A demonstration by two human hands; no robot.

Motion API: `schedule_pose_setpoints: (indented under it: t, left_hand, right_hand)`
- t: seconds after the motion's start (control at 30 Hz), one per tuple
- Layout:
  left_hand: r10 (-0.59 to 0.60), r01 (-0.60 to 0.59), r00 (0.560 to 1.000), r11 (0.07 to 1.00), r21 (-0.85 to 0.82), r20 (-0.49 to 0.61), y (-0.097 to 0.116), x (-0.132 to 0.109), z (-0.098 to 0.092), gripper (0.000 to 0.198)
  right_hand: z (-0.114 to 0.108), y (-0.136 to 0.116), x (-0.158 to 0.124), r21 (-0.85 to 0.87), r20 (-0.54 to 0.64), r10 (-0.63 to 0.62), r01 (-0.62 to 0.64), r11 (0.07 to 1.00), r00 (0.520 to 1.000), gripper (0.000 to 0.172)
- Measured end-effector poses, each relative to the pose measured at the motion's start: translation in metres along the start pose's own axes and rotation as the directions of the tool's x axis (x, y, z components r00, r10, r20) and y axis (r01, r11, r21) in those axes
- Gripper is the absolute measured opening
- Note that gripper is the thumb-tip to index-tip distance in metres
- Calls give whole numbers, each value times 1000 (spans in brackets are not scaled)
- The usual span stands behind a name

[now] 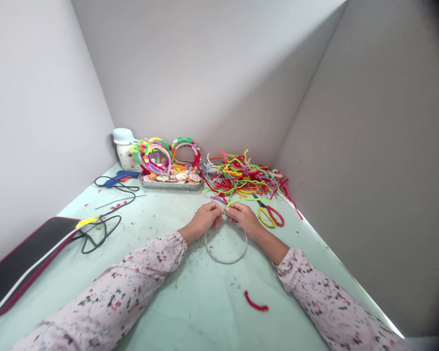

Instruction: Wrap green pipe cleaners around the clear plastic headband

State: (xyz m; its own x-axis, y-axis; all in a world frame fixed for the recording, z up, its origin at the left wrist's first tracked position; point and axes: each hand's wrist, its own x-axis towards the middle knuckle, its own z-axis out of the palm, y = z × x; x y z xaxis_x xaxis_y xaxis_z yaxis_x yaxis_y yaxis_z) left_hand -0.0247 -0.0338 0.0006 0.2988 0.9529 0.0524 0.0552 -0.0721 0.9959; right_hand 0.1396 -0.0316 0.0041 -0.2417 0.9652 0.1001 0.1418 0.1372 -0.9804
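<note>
A thin grey-white hoop (pixel 226 263) hangs below my fingers over the table. Its far side is pinched by my left hand (pixel 206 218), thumb and fingers closed together. My right hand (pixel 244 219) meets it there, its fingertips closed on a bright green pipe cleaner (pixel 254 199) against the hoop. The pipe cleaner's long end sticks out to the right beyond the knuckles. Whether it is wrapped around the hoop is hidden by my fingers. Just right of my right hand lie scissors (pixel 270 217) with one yellow and one red handle loop.
Colourful pipe cleaners (pixel 245 173) lie piled at the back. Left of them, a metal tray (pixel 168 185) holds shells and decorated headbands (pixel 153 158). A white jar (pixel 124 151), blue glue gun (pixel 120 178), black cable (pixel 104 239) and dark board (pixel 36 258) line the left. A red piece (pixel 256 303) lies in front.
</note>
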Motion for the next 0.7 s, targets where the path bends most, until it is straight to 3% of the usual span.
schedule_pose_setpoints:
  t: [0.7]
  left_hand:
    - [11, -11, 1000, 1000, -6, -5, 4, -2, 1, 17]
  right_hand:
    - [1, 3, 2, 18, -32, 20, -20, 1000, 999, 21]
